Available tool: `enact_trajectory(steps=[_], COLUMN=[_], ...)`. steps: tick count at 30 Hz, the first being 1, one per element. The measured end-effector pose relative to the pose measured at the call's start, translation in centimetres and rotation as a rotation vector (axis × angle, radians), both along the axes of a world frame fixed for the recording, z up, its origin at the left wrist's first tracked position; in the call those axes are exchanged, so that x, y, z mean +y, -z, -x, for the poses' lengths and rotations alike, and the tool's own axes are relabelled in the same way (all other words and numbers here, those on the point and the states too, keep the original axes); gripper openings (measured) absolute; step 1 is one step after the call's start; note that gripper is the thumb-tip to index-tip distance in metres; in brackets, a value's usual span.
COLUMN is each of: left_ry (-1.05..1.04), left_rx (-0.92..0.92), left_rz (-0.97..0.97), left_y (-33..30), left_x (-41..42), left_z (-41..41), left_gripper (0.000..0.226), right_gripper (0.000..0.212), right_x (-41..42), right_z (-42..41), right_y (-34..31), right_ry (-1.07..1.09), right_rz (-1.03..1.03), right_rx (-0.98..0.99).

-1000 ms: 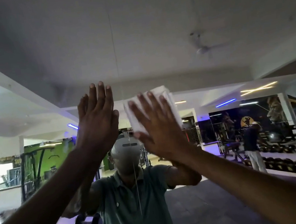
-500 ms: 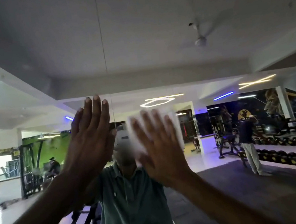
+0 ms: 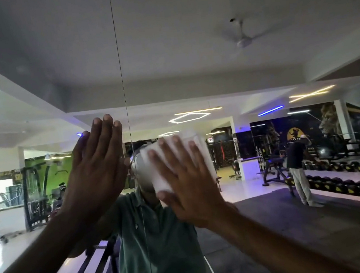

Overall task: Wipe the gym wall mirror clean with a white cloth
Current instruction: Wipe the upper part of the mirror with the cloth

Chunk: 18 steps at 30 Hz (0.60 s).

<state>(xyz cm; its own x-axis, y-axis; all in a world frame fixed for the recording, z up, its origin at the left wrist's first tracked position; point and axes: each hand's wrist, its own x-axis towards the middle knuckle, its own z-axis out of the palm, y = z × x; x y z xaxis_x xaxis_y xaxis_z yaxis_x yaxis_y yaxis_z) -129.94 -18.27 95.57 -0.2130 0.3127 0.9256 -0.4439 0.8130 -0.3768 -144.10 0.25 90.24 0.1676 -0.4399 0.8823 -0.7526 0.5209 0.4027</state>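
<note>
Fingers (image 3: 105,132) of the left hand (image 3: 96,172) stand straight and close together, released and holding nothing, the palm laid flat toward the wall mirror (image 3: 174,45) just left of the thin vertical seam (image 3: 121,75) that runs down the glass. Whether that palm actually touches the glass I cannot tell. Right of the seam, the right hand (image 3: 187,185) has its fingers spread and straight, pressing the white cloth (image 3: 177,157) flat against the mirror; the cloth is folded into a rough rectangle and shows above and between the fingers, its edges blurred. It sits just right of the seam, at about head height of the reflected person in a green polo shirt (image 3: 156,242), covering the reflected face. Far left of the seam the mirror shows a green wall and dark gym machines (image 3: 35,192). Well to the right of the seam, it reflects a ceiling fan (image 3: 243,41), hexagonal ceiling lights (image 3: 191,115), another person (image 3: 298,166) standing beside a long row of dumbbells (image 3: 352,184), and a lion mural (image 3: 329,121).
</note>
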Motion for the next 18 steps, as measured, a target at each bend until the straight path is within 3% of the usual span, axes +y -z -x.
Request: enact_trajectory(steps=[1,3,8,10,12,15,18], left_ry=[-0.001,-0.004,0.006,0.020,0.022,0.007,-0.014], left_rx=[-0.014,-0.036,-0.046,-0.026,0.004,0.001,-0.032], left_rz=[0.004,0.011,0.010,-0.010,-0.032,-0.044,-0.012], left_y=[-0.1,-0.3,-0.2,0.0,0.3,0.3,0.0], left_x=[-0.1,-0.3,-0.6,-0.2,0.3,0.6,-0.3], left_z=[-0.3,-0.7,-0.9,-0.4,0.3,0.5,-0.2], left_gripper=[0.068,0.068,0.068,0.069,0.072,0.073,0.071], right_gripper=[0.071,0.070,0.071,0.075,0.077,0.075,0.068], right_x=[1.1,4.2,11.3,9.0,4.7,1.0,2.7], right_z=[1.0,4.2,11.5,9.8,5.6,0.8,2.6], right_y=[-0.1,-1.9,-4.3,-2.8,0.0,3.7,1.6], right_ry=[-0.018,-0.030,0.157,0.184,0.147,0.031,-0.032], right_rz=[-0.080,-0.013,0.739,0.850,0.681,0.210,0.108], right_rx=[0.065,0.038,-0.458,-0.535,-0.422,-0.203,-0.093])
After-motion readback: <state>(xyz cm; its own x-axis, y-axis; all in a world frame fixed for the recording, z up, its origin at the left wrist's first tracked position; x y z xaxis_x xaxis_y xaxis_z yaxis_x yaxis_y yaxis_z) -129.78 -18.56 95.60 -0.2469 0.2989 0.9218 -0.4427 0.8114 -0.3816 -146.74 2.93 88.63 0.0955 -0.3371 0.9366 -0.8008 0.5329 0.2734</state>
